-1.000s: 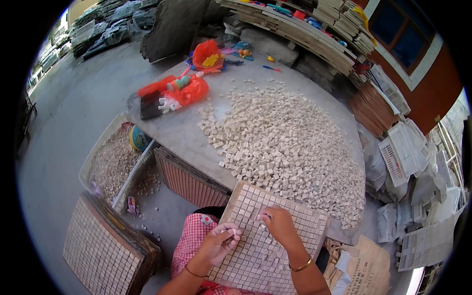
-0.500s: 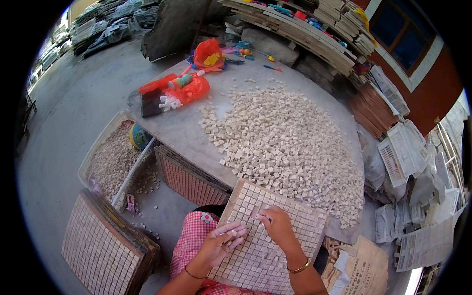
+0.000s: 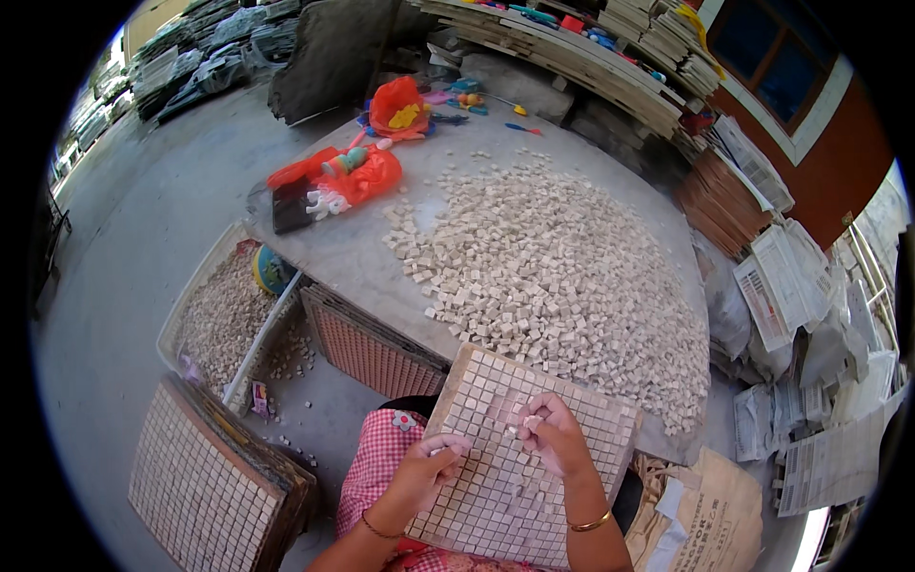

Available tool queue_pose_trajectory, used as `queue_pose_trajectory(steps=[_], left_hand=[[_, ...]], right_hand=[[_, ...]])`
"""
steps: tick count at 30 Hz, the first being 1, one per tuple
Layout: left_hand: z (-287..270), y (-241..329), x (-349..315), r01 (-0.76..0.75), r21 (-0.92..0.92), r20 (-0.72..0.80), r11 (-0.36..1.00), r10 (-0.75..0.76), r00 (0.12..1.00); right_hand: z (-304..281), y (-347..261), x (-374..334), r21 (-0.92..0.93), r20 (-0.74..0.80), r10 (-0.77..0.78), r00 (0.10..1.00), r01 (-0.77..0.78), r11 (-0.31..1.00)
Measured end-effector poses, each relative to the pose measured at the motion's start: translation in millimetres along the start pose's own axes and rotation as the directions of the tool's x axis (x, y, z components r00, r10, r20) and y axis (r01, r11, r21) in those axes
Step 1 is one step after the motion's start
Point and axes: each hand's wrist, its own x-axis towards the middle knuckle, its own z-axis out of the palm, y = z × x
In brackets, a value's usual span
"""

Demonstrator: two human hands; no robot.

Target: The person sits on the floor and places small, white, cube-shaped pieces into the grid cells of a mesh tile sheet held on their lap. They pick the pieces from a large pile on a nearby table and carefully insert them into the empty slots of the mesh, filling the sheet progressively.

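A gridded tile board (image 3: 477, 381), filled with rows of small pale stone tiles, leans across my lap. Over its left part my left hand (image 3: 431, 469) is closed, its fingers curled around small stone tiles that are mostly hidden. My right hand (image 3: 558, 440) hovers above the board's middle, thumb and fingers pinching a small stone tile (image 3: 531, 421). Just left of the right hand, a few grid cells show no tile. Some loose tiles lie on top of the rows below the right hand. Pale dust coats the fingers of both hands.
A large heap of stone tiles (image 3: 562, 286) covers the table (image 3: 334, 257) ahead. Red plastic bags (image 3: 376, 176) and toys lie at its far left. A white bin (image 3: 170, 329) of tiles and stacked filled boards (image 3: 205, 477) stand left; a paper sack (image 3: 720, 505) lies right.
My left hand has turned and curled its fingers over the tiles that showed in its palm. My right hand has shifted a little right, away from the unfilled cells.
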Motion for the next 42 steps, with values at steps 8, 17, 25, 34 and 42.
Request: queue_pose_trajectory(steps=[8,17,25,34,42], left_hand=[[34,19,33,-0.317,0.922,0.387,-0.222,0.511,0.767],[34,15,47,-0.367,0.923,0.366,-0.113,0.545,0.754],[10,25,17,-0.004,-0.545,-0.005,0.838,0.001,1.000],[12,8,12,-0.294,0.508,-0.081,0.810,0.385,0.919],[28,10,24,-0.350,0.822,0.043,0.449,0.564,0.825]], right_hand=[[-5,5,-19,-0.243,-0.077,-0.008,0.997,-0.011,0.970],[-20,20,-21,-0.807,0.058,-0.449,0.892,0.307,0.504],[-16,21,-5,-0.891,0.328,-0.413,0.849,0.423,0.163],[-31,16,-13,-0.298,0.081,-0.172,0.982,0.188,0.936],[-6,5,-26,-0.438,-0.013,0.029,1.000,-0.031,0.898]])
